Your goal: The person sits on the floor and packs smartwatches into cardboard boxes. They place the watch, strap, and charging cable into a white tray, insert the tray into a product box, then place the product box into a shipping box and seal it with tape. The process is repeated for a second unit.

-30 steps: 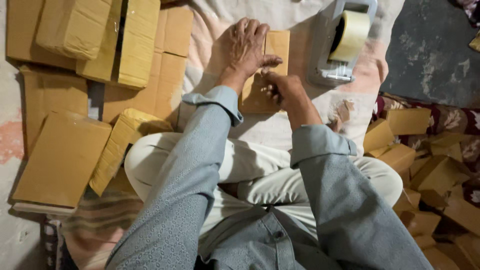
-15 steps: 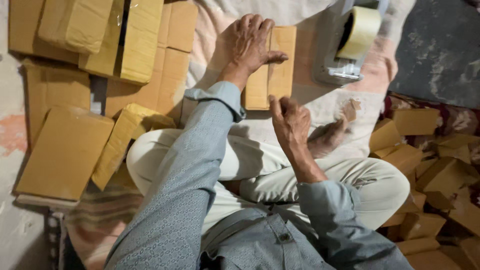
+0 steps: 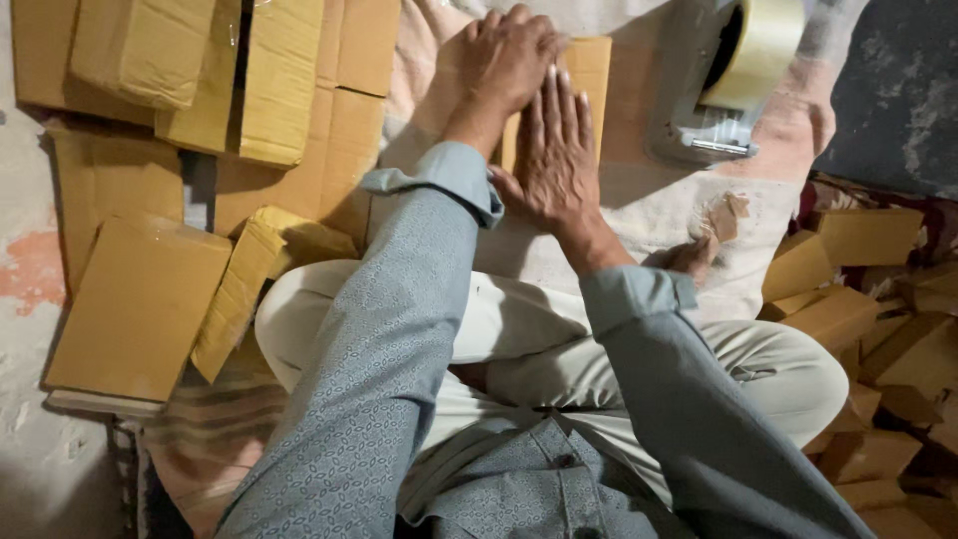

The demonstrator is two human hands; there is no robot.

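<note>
Around the seated person, flat tan cardboard parcels (image 3: 140, 309) lie stacked at the left and a heap of small brown boxes (image 3: 858, 299) crowds the right, both cut off by the frame edges. On the pale cloth (image 3: 639, 215) ahead stands a tape dispenser (image 3: 714, 90) with a roll of clear tape, its top out of view. Between it and the stacks lies the small cardboard packet (image 3: 589, 75), flat on the cloth just beyond the knees. The left hand (image 3: 504, 60) rests on top with fingers curled, pressing it down; the right hand (image 3: 554, 150) lies flat, fingers straight and together, along its near face. Most of the packet is covered by both hands, so its full outline and any seam cannot be made out. It looks light and fairly stiff, with smooth taped faces that could slip; holding it by the long edges seems safest.
</note>
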